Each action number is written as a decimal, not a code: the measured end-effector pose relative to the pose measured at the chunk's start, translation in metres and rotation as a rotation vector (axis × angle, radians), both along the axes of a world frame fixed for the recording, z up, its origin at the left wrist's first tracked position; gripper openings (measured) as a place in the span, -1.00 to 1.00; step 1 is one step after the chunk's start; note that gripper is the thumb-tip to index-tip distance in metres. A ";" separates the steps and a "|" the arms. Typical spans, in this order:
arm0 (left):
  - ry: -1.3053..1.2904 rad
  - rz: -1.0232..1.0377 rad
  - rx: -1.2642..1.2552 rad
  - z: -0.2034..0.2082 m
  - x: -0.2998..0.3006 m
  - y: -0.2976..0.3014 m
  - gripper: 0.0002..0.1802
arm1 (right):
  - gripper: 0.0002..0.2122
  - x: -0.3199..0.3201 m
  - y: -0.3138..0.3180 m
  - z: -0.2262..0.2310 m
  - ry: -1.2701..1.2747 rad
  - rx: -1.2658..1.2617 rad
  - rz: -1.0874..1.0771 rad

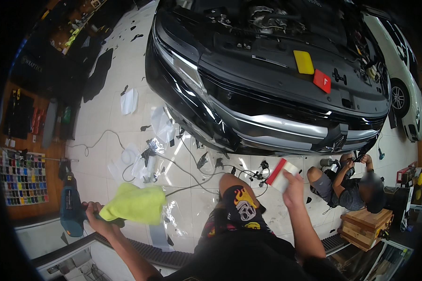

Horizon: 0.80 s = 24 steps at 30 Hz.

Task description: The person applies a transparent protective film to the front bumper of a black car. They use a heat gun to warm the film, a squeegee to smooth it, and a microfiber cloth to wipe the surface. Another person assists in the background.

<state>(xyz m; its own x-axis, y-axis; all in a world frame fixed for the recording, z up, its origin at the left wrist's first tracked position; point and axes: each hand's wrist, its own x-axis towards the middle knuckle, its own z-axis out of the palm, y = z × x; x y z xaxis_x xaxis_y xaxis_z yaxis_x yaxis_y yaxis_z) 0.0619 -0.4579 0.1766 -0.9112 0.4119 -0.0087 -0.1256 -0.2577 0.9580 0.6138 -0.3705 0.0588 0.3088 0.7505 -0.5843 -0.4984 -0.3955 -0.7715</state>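
On the left, my left hand (98,222) is closed round the handle of a teal heat gun (71,208) with a dark nozzle. A yellow-green cloth (136,203) hangs against the same hand and hides part of the grip. My right hand (294,189) pinches a white squeegee (279,177) with a red edge, held in the air below the car's front. The black car (276,100) stands ahead of me, its engine bay exposed. On its front panel rest a yellow card-like squeegee (304,62), a red one (322,81) and a thin pen-like tool (269,61).
A grey cable (187,172) winds across the tiled floor (108,157) among clear film scraps (162,124) and black offcuts. At right, another person (356,187) sits low beside a wooden box (365,227). A white car (410,89) stands beyond. Colour swatches (23,178) line the left wall.
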 end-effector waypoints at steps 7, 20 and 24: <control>-0.053 -0.057 0.012 0.006 -0.032 0.031 -0.84 | -0.81 -0.110 0.083 0.016 -0.501 0.301 0.190; -0.097 -0.438 -0.258 -0.071 -0.059 0.163 -0.72 | -0.78 -0.136 0.224 0.060 -0.744 0.436 -0.218; -0.115 -0.592 -0.297 -0.091 -0.075 0.190 -0.65 | -0.80 -0.144 0.237 0.058 -0.884 0.446 -0.252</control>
<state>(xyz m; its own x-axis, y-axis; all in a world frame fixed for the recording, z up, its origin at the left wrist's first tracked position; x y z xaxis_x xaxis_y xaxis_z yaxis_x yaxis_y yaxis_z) -0.0135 -0.2679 0.0858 -0.5190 0.8069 -0.2822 -0.2697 0.1586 0.9498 0.4700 -0.1333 0.1164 0.6731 0.6976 0.2457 0.2915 0.0551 -0.9550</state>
